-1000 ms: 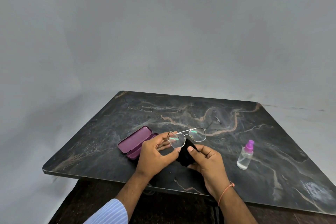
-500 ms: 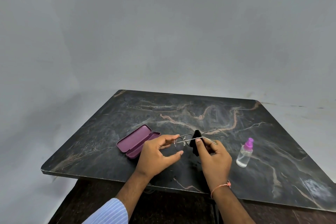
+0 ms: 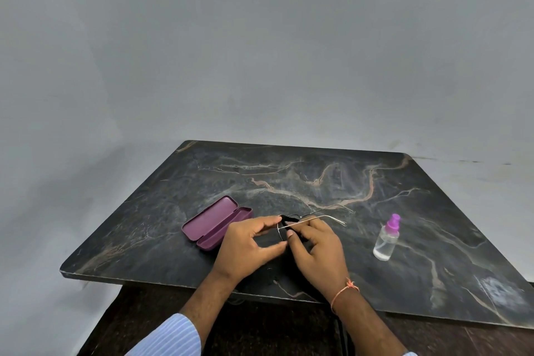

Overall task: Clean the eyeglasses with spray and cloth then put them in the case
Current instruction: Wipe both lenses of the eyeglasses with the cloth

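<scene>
Thin metal-framed eyeglasses (image 3: 323, 216) are held just above the dark marble table (image 3: 318, 182), their temple arms pointing away to the right. My left hand (image 3: 248, 246) pinches the frame's left end between thumb and fingers. My right hand (image 3: 319, 248) pinches a black cloth (image 3: 286, 219) around a lens; the lenses are mostly hidden by cloth and fingers. An open purple glasses case (image 3: 213, 222) lies just left of my left hand. A small clear spray bottle (image 3: 386, 238) with a purple top stands upright to the right of my right hand.
The table's near edge (image 3: 173, 282) runs just under my wrists, with a dark brown floor below it. A plain grey wall rises behind the table.
The glasses have been turned so the temple arms point away right. The cloth and my right hand moved up to the lens nearer my left hand, and both hands drew closer together.
</scene>
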A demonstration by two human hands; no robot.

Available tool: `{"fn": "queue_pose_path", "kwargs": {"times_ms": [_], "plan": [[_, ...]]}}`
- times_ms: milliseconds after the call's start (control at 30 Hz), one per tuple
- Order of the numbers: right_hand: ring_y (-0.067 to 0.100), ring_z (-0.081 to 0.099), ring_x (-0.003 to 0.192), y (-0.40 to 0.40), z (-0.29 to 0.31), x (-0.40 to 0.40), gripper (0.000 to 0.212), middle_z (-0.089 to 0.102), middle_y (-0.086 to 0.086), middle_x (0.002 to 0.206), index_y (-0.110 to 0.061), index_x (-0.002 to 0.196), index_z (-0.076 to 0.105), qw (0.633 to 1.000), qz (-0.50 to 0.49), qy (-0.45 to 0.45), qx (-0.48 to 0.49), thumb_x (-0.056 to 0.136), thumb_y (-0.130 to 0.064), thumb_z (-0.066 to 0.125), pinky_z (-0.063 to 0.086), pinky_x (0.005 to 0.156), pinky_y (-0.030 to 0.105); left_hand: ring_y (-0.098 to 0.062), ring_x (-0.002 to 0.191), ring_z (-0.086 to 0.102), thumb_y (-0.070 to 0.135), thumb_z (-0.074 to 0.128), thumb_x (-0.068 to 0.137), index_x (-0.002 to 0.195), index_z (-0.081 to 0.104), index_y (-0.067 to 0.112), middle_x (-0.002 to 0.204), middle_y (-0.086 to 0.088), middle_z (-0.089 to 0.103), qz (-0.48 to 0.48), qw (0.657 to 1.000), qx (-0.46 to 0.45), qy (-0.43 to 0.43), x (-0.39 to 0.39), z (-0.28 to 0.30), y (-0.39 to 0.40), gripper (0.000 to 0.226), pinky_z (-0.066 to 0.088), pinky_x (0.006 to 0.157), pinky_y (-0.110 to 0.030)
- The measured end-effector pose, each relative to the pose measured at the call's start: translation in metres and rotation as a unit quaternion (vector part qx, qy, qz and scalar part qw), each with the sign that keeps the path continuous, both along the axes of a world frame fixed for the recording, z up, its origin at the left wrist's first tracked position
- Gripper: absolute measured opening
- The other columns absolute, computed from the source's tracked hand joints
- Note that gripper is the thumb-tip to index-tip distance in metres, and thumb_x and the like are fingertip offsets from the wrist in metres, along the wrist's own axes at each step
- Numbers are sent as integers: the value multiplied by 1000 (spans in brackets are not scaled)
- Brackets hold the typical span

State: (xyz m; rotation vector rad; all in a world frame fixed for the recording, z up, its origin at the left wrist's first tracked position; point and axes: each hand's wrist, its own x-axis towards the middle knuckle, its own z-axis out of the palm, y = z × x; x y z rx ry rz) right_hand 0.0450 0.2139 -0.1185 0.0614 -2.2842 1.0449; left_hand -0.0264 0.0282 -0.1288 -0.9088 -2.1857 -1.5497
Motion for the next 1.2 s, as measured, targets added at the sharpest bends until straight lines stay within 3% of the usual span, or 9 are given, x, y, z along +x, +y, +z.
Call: {"fn": "queue_pose_path", "kwargs": {"times_ms": [233,400,533,667,733,833,1000,1200], "plan": [[11,68,97,-2,2,6,20,71,-19,94,-31,108,87,999,28,23,-20,95,-28,71,56,78,29,2,123,77,21,94,83,136,80,33,130,35,77,-26,1000,-3,-2,-1,0,1,56,59,106,-18],[9,66,93,2,-1,-4,14,71,-13,88,-24,93,87,999,-17,-12,-38,97,-17,76,57,81,42,6,117,78,44,95,76,133,82,21,120,40,75,-12,1000,-3,-6,-3,-4,1,63,63,104,-23],[11,68,97,-1,1,1,15,72,-16,91,-31,101,87,999,28,7,-41,96,-25,74,57,82,33,4,119,78,32,93,82,132,77,49,123,40,77,-21,1000,-8,-8,1,2,1,55,62,103,-21],[12,69,98,-2,3,5,22,73,-19,93,-32,106,88,998,32,29,-49,94,-34,70,57,81,29,3,122,78,27,91,88,136,75,54,129,33,79,-39,999,-17,12,2,8,1,57,58,104,-15],[9,68,96,-1,2,1,18,72,-17,89,-30,102,88,999,10,12,-46,95,-30,72,57,81,34,5,121,77,31,94,84,136,75,49,125,36,78,-30,999,-18,8,1,5,0,58,60,105,-18],[8,67,94,1,0,-3,15,72,-13,87,-26,98,89,999,-2,-6,-42,97,-19,76,57,82,40,7,121,76,25,101,80,139,78,26,128,34,74,-12,1000,-27,3,-1,-1,-1,63,62,107,-25],[11,70,98,-2,3,5,22,74,-19,94,-28,108,88,997,45,32,-48,94,-31,70,58,82,30,2,124,77,21,93,88,139,80,26,130,22,82,-26,999,-31,7,1,4,-1,53,60,107,-23],[9,70,95,0,0,0,18,74,-15,88,-29,97,89,998,-6,6,-66,93,-29,72,59,81,39,4,125,76,20,100,83,139,80,22,132,16,82,-8,999,-32,4,0,3,0,60,60,110,-24]]}}
